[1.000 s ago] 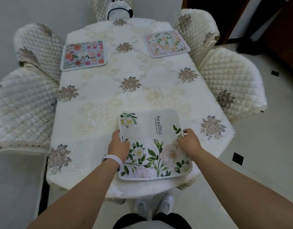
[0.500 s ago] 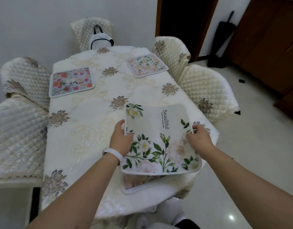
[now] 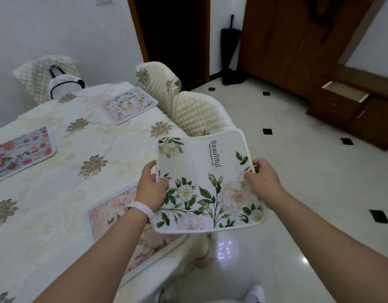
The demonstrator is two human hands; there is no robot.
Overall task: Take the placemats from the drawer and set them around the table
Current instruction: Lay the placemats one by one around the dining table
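Fingers (image 3: 149, 169) of the left hand (image 3: 152, 189) and those of the right hand (image 3: 263, 178) pinch opposite side edges of the white floral placemat (image 3: 208, 182), holding it in the air beyond the table (image 3: 57, 193) corner. Beneath its near edge a pink placemat (image 3: 114, 213) lies flat on the cloth. Two more placemats (image 3: 20, 152) (image 3: 128, 104) lie at the far seats, and a drawer (image 3: 346, 94) stands open across the floor.
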